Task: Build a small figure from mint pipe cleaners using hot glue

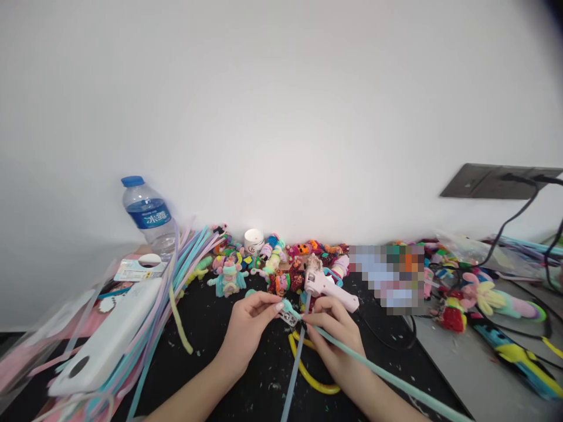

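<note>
My left hand (pixel 250 328) pinches a small mint-coloured fuzzy piece with a grey, holed part (pixel 289 316) at its end, between thumb and fingertips. My right hand (pixel 336 334) is closed on a long mint pipe cleaner (pixel 382 371), whose tail runs down to the lower right. Its tip meets the small piece between both hands; whether they are joined I cannot tell. Just beyond the right hand lies a pale pink glue gun (pixel 332 289). A long translucent glue stick (pixel 293 372) extends from its back end toward me. Yellow scissor-like handles (pixel 314 382) lie beneath the hands.
Left are a bundle of pastel pipe cleaners (pixel 165 316), a white box (pixel 109 340) and a tilted water bottle (pixel 149 214). Fuzzy dolls (pixel 229 276) and a paper cup (pixel 254 240) line the wall. Right are a black cable (pixel 396 346), a fuzzy flower (pixel 488 296) and a wall socket (pixel 484 181).
</note>
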Demonstrator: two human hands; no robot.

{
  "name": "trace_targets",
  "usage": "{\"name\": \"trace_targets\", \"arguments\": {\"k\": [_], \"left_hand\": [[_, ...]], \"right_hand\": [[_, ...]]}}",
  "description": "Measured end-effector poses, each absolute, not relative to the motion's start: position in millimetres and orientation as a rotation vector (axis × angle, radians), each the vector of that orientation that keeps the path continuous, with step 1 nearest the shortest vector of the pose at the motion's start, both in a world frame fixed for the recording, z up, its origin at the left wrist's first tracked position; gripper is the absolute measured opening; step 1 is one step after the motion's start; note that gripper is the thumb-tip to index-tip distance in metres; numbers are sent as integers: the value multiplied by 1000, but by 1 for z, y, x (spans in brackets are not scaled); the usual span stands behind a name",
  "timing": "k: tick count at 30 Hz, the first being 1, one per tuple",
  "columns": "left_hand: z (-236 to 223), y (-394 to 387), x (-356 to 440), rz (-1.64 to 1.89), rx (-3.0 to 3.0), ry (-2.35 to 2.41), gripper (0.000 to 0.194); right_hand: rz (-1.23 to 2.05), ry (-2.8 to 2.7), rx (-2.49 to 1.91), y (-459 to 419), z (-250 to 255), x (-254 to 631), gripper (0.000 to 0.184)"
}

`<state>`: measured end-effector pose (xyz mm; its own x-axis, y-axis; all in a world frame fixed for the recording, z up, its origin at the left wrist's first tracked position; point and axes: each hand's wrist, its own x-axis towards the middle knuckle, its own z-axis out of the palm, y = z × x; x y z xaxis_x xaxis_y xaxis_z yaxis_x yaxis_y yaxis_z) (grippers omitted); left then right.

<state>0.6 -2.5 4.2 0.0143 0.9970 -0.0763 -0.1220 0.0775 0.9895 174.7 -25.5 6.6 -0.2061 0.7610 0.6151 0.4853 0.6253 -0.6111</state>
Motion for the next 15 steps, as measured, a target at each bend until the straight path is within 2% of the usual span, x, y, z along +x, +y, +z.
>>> {"name": "trace_targets", "arguments": {"k": [15], "left_hand": [[-1,-5,-3,1191,938,1045,17]], "right_hand": [[288,-1820,-995,-23,6,172,14]]}}
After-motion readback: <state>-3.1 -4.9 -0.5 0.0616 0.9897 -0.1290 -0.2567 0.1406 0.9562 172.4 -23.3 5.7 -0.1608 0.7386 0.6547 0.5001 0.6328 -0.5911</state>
